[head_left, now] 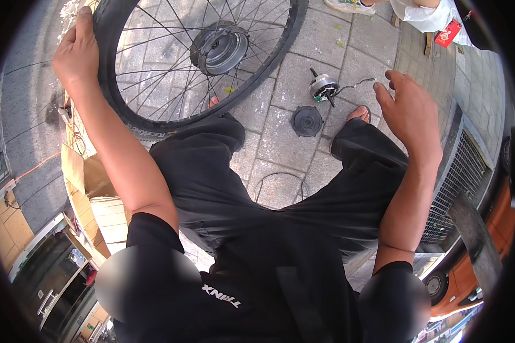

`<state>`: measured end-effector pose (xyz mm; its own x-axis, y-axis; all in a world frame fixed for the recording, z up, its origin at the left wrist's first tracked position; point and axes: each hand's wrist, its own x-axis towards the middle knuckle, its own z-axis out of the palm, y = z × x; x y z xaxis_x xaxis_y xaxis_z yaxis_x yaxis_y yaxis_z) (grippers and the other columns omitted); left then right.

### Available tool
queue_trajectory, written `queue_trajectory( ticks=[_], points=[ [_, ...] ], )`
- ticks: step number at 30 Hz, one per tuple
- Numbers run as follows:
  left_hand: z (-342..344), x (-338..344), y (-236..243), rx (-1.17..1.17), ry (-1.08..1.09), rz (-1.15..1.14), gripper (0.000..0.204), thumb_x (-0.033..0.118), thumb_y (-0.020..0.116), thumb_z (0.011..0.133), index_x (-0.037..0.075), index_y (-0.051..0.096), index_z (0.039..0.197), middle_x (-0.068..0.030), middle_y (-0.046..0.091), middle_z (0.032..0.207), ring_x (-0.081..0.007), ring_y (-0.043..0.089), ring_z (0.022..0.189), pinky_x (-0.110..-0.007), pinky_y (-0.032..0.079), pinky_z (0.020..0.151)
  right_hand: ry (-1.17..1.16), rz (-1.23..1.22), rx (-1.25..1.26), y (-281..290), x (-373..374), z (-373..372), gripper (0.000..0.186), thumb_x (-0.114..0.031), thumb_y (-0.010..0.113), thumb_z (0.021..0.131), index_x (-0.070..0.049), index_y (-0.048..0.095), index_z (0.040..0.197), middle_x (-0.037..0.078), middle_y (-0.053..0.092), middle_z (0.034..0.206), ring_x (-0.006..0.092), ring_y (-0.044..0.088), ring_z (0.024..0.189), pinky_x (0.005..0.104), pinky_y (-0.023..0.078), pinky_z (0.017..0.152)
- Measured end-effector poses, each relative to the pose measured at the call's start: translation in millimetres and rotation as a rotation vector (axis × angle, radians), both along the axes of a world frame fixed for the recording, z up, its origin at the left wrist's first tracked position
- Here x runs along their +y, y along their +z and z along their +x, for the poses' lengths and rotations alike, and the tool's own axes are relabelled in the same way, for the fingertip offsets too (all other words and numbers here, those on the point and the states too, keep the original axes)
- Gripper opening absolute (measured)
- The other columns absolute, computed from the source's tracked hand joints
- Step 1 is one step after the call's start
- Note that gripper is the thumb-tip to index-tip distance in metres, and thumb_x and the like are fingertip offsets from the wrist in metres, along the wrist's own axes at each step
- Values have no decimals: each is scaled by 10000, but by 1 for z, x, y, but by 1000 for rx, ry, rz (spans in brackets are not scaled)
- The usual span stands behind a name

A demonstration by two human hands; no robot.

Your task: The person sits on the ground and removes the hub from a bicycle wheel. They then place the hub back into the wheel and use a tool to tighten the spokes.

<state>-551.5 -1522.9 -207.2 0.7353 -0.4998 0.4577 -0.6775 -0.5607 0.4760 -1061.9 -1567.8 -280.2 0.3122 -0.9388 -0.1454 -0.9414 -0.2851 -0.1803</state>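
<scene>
My left hand is at the left edge of a bicycle wheel, its fingers curled against the black tire. The wheel has dark spokes and an opened hub shell at its centre. My right hand hangs in the air on the right, fingers apart, holding nothing. To its left on the paving lies a hub motor core, with an axle and a short cable. A round black cover lies just below the core, between my feet.
Cardboard boxes stand by my left arm. A metal grate is at the right. At the top right another person's shoe and a red card show. A thin dark loop lies between my legs. An orange vehicle is lower right.
</scene>
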Motion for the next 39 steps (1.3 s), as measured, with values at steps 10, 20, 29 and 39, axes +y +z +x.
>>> queue_trajectory(
  ticks=[10, 20, 29, 39],
  points=[
    [-24, -1, 4, 17, -23, -21, 724, 713, 778, 912, 72, 844, 1242, -146, 835, 1189, -241, 745, 1187, -346, 520, 1093, 70, 73, 14, 1, 8, 4, 327, -312, 668, 1020, 2, 725, 1094, 242, 744, 1067, 469, 712, 1047, 567, 550, 911],
    [-7, -1, 2, -5, -50, 3, 706, 699, 765, 946, 49, 849, 1208, -158, 830, 1077, -223, 739, 1088, -365, 543, 1036, 130, 103, 0, 3, 18, 10, 334, -285, 699, 1012, 5, 724, 1175, 223, 749, 1100, 453, 719, 1049, 550, 560, 908],
    [-12, 1, 3, 4, -41, -2, 698, 693, 768, 944, 52, 850, 1207, -139, 825, 1077, -227, 734, 1080, -371, 543, 1030, 134, 117, -23, 2, 19, 13, 280, -260, 694, 995, 7, 709, 1079, 222, 742, 1098, 458, 712, 1052, 553, 561, 914],
    [-32, 0, 8, 48, -35, -26, 706, 675, 779, 937, 12, 845, 1169, -141, 818, 1030, -216, 723, 1043, -361, 540, 1026, 151, 126, -21, 0, 19, 13, 279, -255, 685, 1001, 21, 695, 1040, 233, 734, 1065, 467, 706, 1037, 559, 560, 911]
  ],
)
